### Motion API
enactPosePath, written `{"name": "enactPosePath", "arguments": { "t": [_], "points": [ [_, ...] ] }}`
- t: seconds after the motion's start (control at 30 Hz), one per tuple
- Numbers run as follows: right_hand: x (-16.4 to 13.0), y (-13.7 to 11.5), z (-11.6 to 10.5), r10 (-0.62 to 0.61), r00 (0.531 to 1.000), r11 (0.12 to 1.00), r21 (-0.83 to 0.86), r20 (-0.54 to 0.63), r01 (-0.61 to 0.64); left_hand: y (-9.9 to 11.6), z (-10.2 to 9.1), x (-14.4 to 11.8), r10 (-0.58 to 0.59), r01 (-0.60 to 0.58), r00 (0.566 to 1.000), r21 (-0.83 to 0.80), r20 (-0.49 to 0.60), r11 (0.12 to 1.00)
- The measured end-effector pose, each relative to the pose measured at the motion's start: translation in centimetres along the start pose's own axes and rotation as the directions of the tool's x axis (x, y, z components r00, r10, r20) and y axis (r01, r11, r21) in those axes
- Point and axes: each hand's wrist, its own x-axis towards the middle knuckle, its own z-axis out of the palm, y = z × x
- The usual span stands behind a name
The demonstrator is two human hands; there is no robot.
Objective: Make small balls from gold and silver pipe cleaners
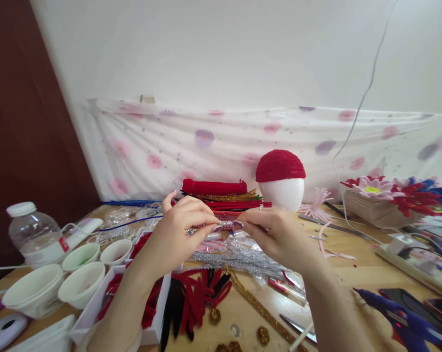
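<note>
My left hand (189, 227) and my right hand (271, 230) are raised over the middle of the table, thumbs and fingertips pinched. Between them stretches a short silver glittery strip (227, 225) that looks like tinsel pipe cleaner, gripped at both ends. Its far ends are hidden by my fingers. Below my hands lie silver tinsel pipe cleaners (239, 259) on clear plastic. Closer to me sits a bunch of red and black fuzzy loops (195, 298), with a gold tinsel strip (257, 305) and small gold tinsel coils (263, 335) beside it.
Behind stand red pipe cleaner bundles (213, 187) and a white form with a red cap (280, 166). Paper bowls (33, 288), a bottle (37, 239) and a white box (157, 325) are left. At right are a blue glue gun (400, 318), power strip (419, 269) and fuzzy flowers (408, 193).
</note>
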Motion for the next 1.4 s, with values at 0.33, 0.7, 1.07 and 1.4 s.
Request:
{"name": "enactPosePath", "arguments": {
  "t": [0.33,0.7,1.07,1.4],
  "points": [
    [0.0,-0.4,0.1,-0.001,1.000,1.000,-0.029,0.024,0.002,0.8,0.2,0.0,0.039,-0.032,0.996,0.096,-0.078,0.995],
    [0.0,-0.6,0.2,-0.017,1.000,0.999,-0.040,0.016,0.018,1.2,1.1,0.1,0.059,-0.038,0.995,0.240,-0.079,0.970],
    [-0.1,-0.7,0.4,-0.054,0.998,0.997,-0.051,0.029,0.055,1.7,1.7,0.0,0.036,-0.027,0.998,0.205,-0.044,0.978],
    [-0.1,-0.2,-0.2,0.022,1.000,0.999,-0.039,0.007,-0.022,0.7,1.4,0.0,0.002,-0.002,1.000,0.100,-0.003,0.995]
  ]
}}
